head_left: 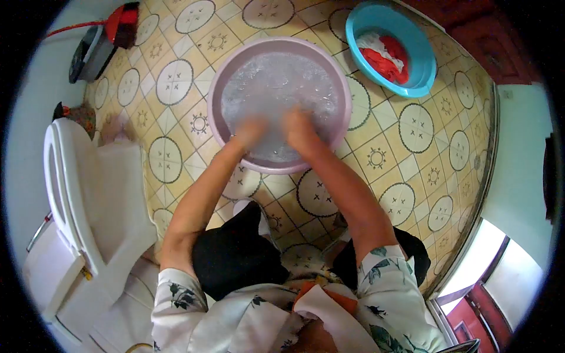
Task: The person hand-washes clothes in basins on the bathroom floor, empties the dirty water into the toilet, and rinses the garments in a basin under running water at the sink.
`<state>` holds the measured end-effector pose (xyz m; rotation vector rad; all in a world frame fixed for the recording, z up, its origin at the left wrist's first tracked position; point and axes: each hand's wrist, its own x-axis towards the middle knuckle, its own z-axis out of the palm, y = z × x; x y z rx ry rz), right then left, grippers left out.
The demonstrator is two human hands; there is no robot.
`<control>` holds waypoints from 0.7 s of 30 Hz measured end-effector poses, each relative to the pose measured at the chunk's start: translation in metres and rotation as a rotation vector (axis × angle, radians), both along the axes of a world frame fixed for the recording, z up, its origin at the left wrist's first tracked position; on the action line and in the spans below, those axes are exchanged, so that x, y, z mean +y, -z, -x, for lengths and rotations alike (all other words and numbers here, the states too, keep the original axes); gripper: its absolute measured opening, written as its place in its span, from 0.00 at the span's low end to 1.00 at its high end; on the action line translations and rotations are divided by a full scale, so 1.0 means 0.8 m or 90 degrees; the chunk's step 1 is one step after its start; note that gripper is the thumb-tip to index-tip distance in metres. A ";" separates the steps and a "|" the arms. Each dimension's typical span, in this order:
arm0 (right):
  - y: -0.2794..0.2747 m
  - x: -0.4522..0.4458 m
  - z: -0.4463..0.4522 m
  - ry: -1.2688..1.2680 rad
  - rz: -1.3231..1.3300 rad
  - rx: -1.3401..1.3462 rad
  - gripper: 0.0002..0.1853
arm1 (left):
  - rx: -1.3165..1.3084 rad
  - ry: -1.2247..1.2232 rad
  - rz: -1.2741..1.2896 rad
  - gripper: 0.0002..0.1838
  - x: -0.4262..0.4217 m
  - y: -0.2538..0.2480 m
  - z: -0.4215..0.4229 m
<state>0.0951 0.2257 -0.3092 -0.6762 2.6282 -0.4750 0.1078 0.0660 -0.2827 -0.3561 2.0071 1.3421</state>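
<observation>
A pinkish-mauve basin [345,117] stands on the floor in front of my knees, filled with cloudy, sudsy water [276,73]. My left hand [252,130] is over the near left part of the basin, smeared by motion, its fingers not distinct. To its right, my right hand [299,126] is at the water, also blurred, with the fingertips lost in the suds. Whether either hand grips anything under the surface is hidden.
A turquoise basin [421,65] with red and white cloth [385,57] stands at the upper right. On the left is a white plastic chair [118,194]. A red broom [122,26] and a grey dustpan [97,56] lean by the wall. Patterned tiles [376,156] cover the floor.
</observation>
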 end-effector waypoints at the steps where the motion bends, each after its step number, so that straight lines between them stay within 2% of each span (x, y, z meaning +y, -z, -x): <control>1: -0.005 -0.006 -0.001 0.004 -0.001 0.001 0.14 | -0.074 -0.288 -0.200 0.25 0.005 -0.007 0.001; 2: -0.010 -0.022 -0.005 0.023 0.069 0.051 0.13 | -0.075 -0.286 -0.203 0.25 0.004 -0.015 0.004; 4: -0.049 -0.052 -0.018 0.029 0.177 0.142 0.12 | -0.271 -0.435 -0.455 0.24 0.010 -0.079 0.018; 5: -0.077 -0.066 -0.028 0.016 0.218 0.185 0.12 | -0.273 -0.437 -0.456 0.24 0.006 -0.078 0.018; 7: -0.119 -0.090 -0.053 -0.053 0.053 0.233 0.12 | -0.332 -0.462 -0.548 0.26 -0.012 -0.075 0.026; 8: -0.151 -0.088 -0.061 -0.053 0.054 0.233 0.12 | -0.331 -0.462 -0.548 0.26 -0.021 -0.067 0.028; 10: -0.201 -0.084 -0.069 -0.239 0.041 0.405 0.09 | -0.310 -0.359 -0.642 0.24 -0.031 -0.051 0.030; 11: -0.195 -0.094 -0.074 -0.239 0.043 0.405 0.09 | -0.310 -0.359 -0.641 0.24 -0.030 -0.047 0.030; 13: -0.179 -0.123 -0.082 -0.087 0.332 0.333 0.07 | -0.211 -0.284 -0.658 0.23 -0.017 -0.054 0.027; 14: -0.173 -0.127 -0.081 -0.087 0.332 0.333 0.07 | -0.195 -0.285 -0.679 0.22 -0.012 -0.061 0.023; 16: -0.170 -0.131 -0.065 -0.018 0.442 0.427 0.05 | -0.166 -0.295 -0.719 0.21 -0.007 -0.067 0.019; 20: -0.164 -0.114 -0.022 -0.025 0.448 0.470 0.08 | -0.123 -0.358 -0.713 0.19 0.001 -0.070 0.018; 21: -0.171 -0.104 -0.010 0.022 0.475 0.447 0.08 | -0.109 -0.379 -0.699 0.19 0.003 -0.068 0.020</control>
